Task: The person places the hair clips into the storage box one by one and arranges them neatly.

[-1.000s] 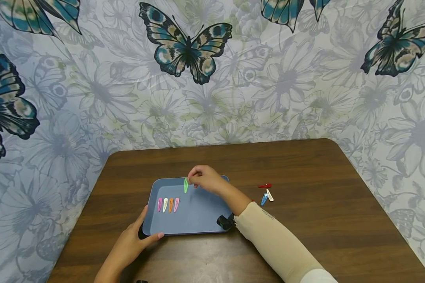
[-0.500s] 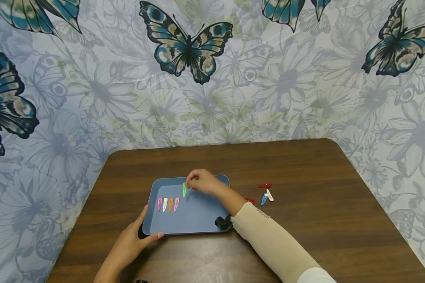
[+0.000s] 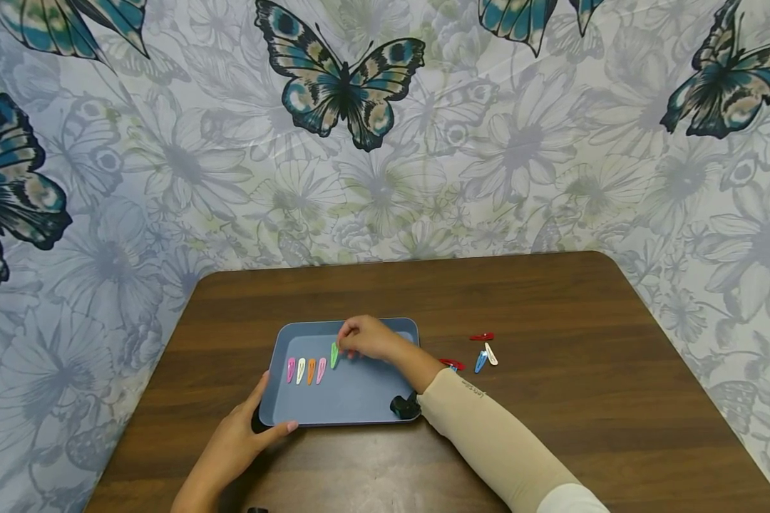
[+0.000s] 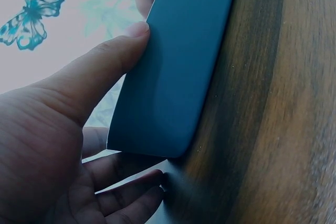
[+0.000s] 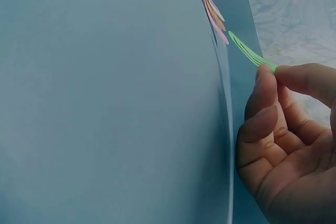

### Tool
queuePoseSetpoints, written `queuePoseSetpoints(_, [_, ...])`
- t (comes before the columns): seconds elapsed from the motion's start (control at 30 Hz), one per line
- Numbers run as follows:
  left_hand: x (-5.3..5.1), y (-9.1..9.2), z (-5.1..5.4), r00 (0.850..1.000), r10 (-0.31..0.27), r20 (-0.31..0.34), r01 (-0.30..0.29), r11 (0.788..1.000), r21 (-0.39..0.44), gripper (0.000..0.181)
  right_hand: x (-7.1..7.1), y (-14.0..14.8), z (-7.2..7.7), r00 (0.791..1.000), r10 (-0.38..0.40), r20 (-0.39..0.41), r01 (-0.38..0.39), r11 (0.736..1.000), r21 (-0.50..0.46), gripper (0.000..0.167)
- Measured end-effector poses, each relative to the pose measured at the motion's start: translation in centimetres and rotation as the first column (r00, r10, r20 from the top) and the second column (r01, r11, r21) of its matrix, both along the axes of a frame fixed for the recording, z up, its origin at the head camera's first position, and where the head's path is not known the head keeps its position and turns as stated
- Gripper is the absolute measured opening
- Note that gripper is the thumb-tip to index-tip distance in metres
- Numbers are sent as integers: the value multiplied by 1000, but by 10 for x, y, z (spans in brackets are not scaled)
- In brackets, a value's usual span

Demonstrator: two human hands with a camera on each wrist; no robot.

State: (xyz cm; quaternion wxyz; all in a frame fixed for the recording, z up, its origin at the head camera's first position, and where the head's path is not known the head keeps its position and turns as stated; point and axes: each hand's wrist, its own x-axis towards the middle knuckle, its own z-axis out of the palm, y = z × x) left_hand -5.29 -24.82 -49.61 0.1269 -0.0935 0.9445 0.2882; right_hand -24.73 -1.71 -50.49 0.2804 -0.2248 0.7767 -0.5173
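Observation:
A blue-grey tray [image 3: 353, 399] lies on the wooden table. My right hand [image 3: 368, 338] pinches a green snap hair clip [image 3: 334, 355] by one end between thumb and fingertips, over the tray's back half. In the right wrist view the green clip [image 5: 245, 50] slants toward the other clips, its free end near a pink one. Those stand in a row on the tray: a pink clip [image 3: 291, 370], a white clip [image 3: 301, 370], an orange clip [image 3: 311, 371] and another pink clip [image 3: 321, 370]. My left hand [image 3: 234, 438] holds the tray's near left corner, thumb on the rim [image 4: 139, 29].
Right of the tray, on the table [image 3: 552, 399], lie a red clip [image 3: 482, 336], a white clip [image 3: 490, 354] and a blue clip [image 3: 480, 361]. Another red clip [image 3: 452, 363] is partly hidden by my right forearm. A patterned cloth [image 3: 385, 199] hangs behind the table.
My right hand has moved nearer to me, bringing the green clip down from the tray's back edge to beside the row's right end. The left hand stays at its corner.

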Motion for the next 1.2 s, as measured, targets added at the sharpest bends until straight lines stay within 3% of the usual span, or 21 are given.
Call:
queuePoseSetpoints(0.23, [0, 1, 1, 1000, 1, 11, -1, 1000, 1, 117, 2, 0, -2, 999, 37, 22, -38, 999, 39, 5])
queuePoseSetpoints(0.47, [-1, 2, 2, 1000, 2, 17, -2, 1000, 1, 117, 3, 0, -1, 994, 95, -59, -86, 987, 135, 7])
queuePoseSetpoints(1.2, [0, 1, 1, 1000, 0, 7, 1, 1000, -4, 116, 8, -10, 0, 966, 156, -207, -83, 943, 322, 12])
